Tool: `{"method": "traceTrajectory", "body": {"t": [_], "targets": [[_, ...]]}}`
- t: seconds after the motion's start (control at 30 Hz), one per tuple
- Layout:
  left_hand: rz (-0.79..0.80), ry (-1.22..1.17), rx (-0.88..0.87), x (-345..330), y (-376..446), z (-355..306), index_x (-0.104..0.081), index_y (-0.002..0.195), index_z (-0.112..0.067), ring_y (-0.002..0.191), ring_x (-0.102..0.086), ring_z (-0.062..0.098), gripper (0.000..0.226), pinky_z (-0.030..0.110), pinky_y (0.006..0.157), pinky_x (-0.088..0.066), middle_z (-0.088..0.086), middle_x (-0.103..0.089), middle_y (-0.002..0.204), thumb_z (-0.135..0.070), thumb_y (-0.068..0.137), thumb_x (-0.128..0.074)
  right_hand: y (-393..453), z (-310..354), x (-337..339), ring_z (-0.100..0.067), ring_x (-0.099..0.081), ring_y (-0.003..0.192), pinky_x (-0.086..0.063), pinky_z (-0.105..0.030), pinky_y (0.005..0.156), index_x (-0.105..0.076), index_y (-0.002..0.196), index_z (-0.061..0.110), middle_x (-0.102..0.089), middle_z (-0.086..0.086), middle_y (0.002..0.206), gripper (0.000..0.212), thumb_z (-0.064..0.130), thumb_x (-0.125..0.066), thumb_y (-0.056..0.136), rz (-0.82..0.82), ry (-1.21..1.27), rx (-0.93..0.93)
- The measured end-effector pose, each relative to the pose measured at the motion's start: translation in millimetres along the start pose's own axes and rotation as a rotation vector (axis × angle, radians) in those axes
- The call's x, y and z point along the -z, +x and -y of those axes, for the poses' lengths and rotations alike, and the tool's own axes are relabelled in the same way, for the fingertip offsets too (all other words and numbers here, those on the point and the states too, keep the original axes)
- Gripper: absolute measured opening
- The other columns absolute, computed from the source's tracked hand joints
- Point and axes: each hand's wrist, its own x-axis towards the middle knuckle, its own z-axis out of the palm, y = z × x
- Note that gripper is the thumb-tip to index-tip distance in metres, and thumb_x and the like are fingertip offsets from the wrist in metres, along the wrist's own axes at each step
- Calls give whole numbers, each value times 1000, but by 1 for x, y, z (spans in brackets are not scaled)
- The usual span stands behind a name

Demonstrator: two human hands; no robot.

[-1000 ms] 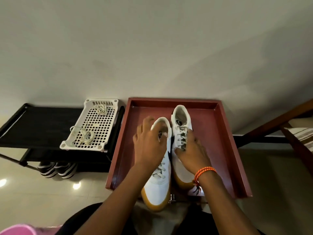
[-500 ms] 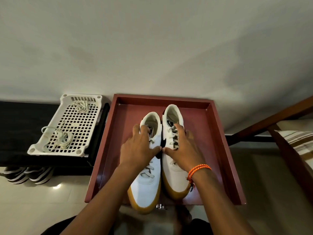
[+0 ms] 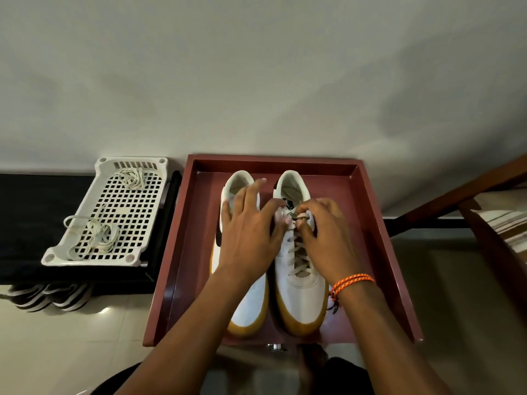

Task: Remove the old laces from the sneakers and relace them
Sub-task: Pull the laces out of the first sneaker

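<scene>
White canvas with gum-yellow soles: the pair of low sneakers stands side by side, toes toward the person, inside a shallow dark-red wooden tray (image 3: 182, 252). The right-hand sneaker (image 3: 302, 292) carries a beige lace (image 3: 298, 256) crossed up its eyelets, and both hands meet at the top of that lacing, near the tongue.

The right hand (image 3: 328, 238), wearing an orange braided wristband (image 3: 352, 282), has its fingers curled in, and thumb and forefinger appear to pinch the lace at the uppermost eyelets, most likely to loosen the top crossing before drawing it out. The left hand (image 3: 251, 232) lies across the left-hand sneaker (image 3: 248, 306), fingers spread and mostly straight, with its thumb reaching over to the same spot on the lace; whether it truly pinches the lace I cannot tell. Its spread probably keeps the pair from sliding while the lace is worked.

The tray walls keep both shoes squared in front of the person. Just left of it, a white perforated plastic basket (image 3: 94, 235) sits on a black shelf (image 3: 25, 212) and holds two loose bundles of pale laces (image 3: 97, 238), presumably set within reach for the relacing. Striped dark shoes (image 3: 48, 297) rest on the floor below.
</scene>
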Motion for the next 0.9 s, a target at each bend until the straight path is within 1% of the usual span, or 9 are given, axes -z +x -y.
{"method": "traceTrajectory", "body": {"t": [0.1, 0.2, 0.3, 0.37, 0.47, 0.57, 0.67, 0.8, 0.9], "targets": [[-44, 12, -2, -5, 4, -8, -67, 122, -31, 118, -62, 23, 23, 55, 107, -45, -7, -64, 124, -39, 101, -67, 0, -1, -7, -25, -59, 116, -59, -47, 81, -58, 105, 27, -45, 3, 136, 18, 13, -65, 96, -21, -47, 69], [-29, -26, 48, -8, 11, -12, -65, 110, -25, 94, -65, 23, 10, 47, 86, -50, -6, -68, 102, -22, 102, -59, 6, 4, -4, -23, -58, 109, -46, -32, 83, -57, 93, 15, -49, 0, 127, 8, 17, -63, 98, -105, 54, -32], [20, -78, 91, -9, 13, -12, -60, 106, -23, 99, -53, 21, 15, 42, 91, -41, -6, -60, 105, -24, 103, -46, 16, 7, 8, -15, -59, 99, -43, -30, 86, -63, 78, 0, -60, -11, 104, 28, 23, -68, 95, -150, 460, -203], [106, -221, 119, -5, 12, -12, -58, 101, -25, 101, -44, 18, 22, 41, 96, -37, -9, -54, 106, -33, 100, -38, 21, 9, 21, -8, -63, 93, -47, -30, 87, -71, 79, 3, -71, -7, 96, 22, 20, -71, 92, -162, 829, -273], [109, -675, 356, 12, 17, -12, -62, 85, -35, 110, -55, 27, 24, 56, 104, -44, -13, -64, 103, -44, 90, -41, 23, 7, 45, -8, -65, 113, -47, -27, 101, -76, 89, 21, -76, 0, 120, 18, 14, -63, 100, -130, 1295, -314], [9, -1014, 523, 30, 24, -7, -71, 90, -20, 116, -63, 30, 35, 56, 105, -49, 14, -71, 109, -47, 88, -49, 23, -1, 68, -22, -64, 130, -44, -37, 117, -68, 85, 20, -72, -9, 129, 24, 21, -54, 104, -101, 1677, -270], [-211, -1035, 424, 43, 27, -4, -62, 96, 4, 87, -58, 21, 40, 38, 82, -50, 28, -63, 100, -30, 106, -42, 21, -8, 83, -16, -66, 83, -53, -33, 91, -57, 77, 19, -66, -2, 92, 32, 26, -50, 107, -127, 1852, -201], [-270, -745, 325, 29, 29, 6, -59, 91, -12, 82, -57, 19, 29, 41, 75, -49, 6, -59, 89, -29, 111, -46, 29, -20, 76, -8, -28, 52, -27, -25, 52, -52, 79, 22, -40, 4, 69, 27, 29, -55, 105, -241, 1494, -354], [63, -551, 127, 18, 24, 4, -73, 92, -20, 90, -62, 5, 22, 37, 81, -52, -10, -67, 99, -27, 107, -59, 27, -30, 52, -17, -49, 52, -43, -36, 57, -64, 75, 14, -60, -5, 67, 28, 32, -64, 97, -190, 469, -342]]}}
